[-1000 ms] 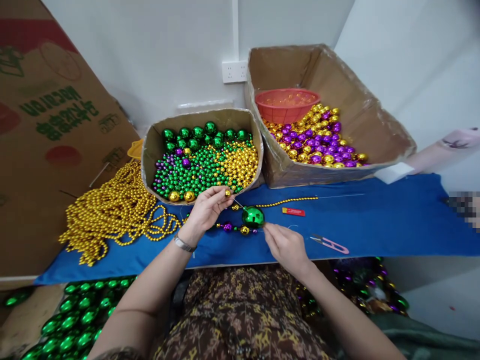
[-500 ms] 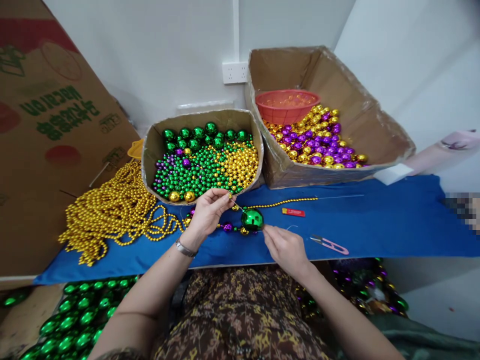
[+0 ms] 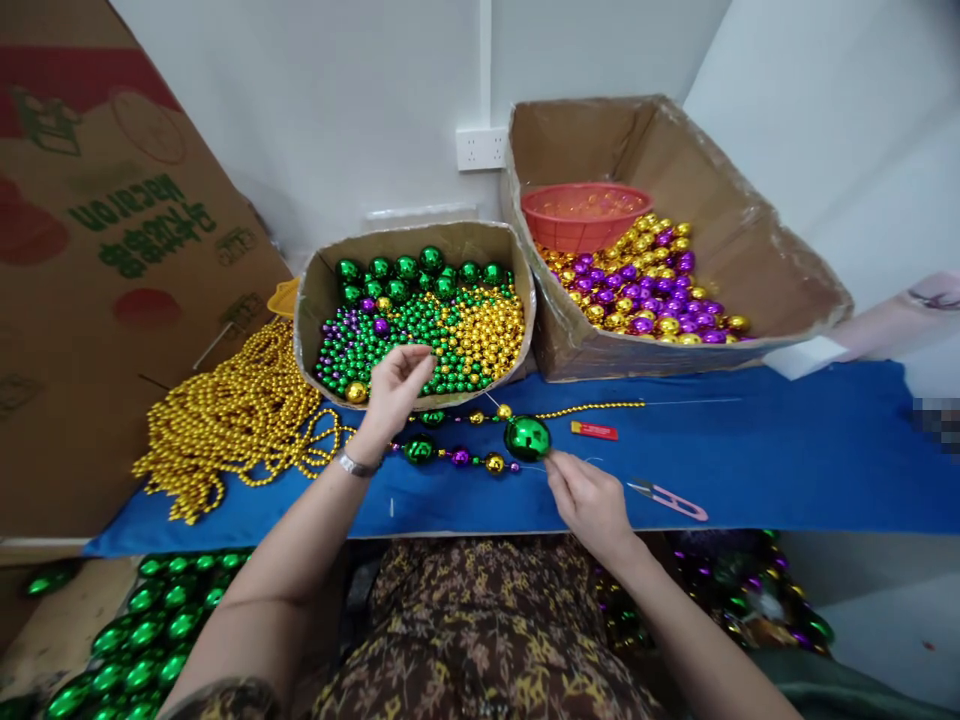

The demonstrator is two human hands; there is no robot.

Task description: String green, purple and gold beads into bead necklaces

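Observation:
My left hand (image 3: 394, 388) hovers over the front rim of the small cardboard box (image 3: 315, 290) of green, gold and purple beads, fingers curled in a loose pinch; what it holds is too small to name. My right hand (image 3: 589, 500) pinches a thin thread just behind a large green ball (image 3: 527, 438) lying on the blue cloth (image 3: 750, 450). A short strand of green, purple and gold beads (image 3: 457, 457) trails left from that ball. A thin string of small gold beads (image 3: 592, 407) runs right of it.
A bigger cardboard box (image 3: 757, 260) at the back right holds gold and purple balls and a red basket (image 3: 585, 212). Gold bead strings (image 3: 232, 420) pile at the left. A red lighter (image 3: 594, 431) and pink snips (image 3: 667, 497) lie on the cloth. Green balls (image 3: 142, 630) fill a box below left.
My left hand has left the needle tip by the green ball and moved up and left to the small box. The strand beads it covered now show. The camera shifted slightly.

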